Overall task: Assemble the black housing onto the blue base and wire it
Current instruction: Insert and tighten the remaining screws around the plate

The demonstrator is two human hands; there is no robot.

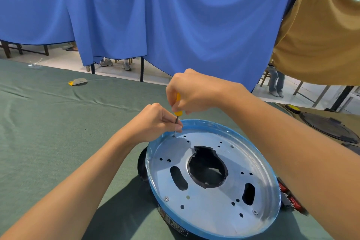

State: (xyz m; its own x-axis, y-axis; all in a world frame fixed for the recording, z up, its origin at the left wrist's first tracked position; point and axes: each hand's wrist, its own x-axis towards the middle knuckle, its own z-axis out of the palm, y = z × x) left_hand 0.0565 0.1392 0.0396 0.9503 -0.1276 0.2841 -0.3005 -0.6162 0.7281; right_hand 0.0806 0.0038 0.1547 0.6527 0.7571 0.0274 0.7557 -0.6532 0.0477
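A round blue-rimmed base point(259, 163) with a silver metal face lies on top of the black housing point(142, 163), whose edge shows below it at the left. My right hand point(194, 91) grips the yellow handle of a screwdriver point(177, 107) held upright. Its tip rests on a screw point(174, 137) at the plate's far left edge. My left hand point(155, 121) pinches the metal shaft just above the tip. Other screws point(166, 198) sit in the plate. Red wire parts point(290, 197) show under my right forearm.
Green cloth point(48, 122) covers the table. A yellow and grey packet point(78, 82) and a clear plastic piece point(35, 64) lie at the far left. A black round part point(327, 126) with a yellow cap point(292, 107) sits at the right. Blue and tan curtains hang behind.
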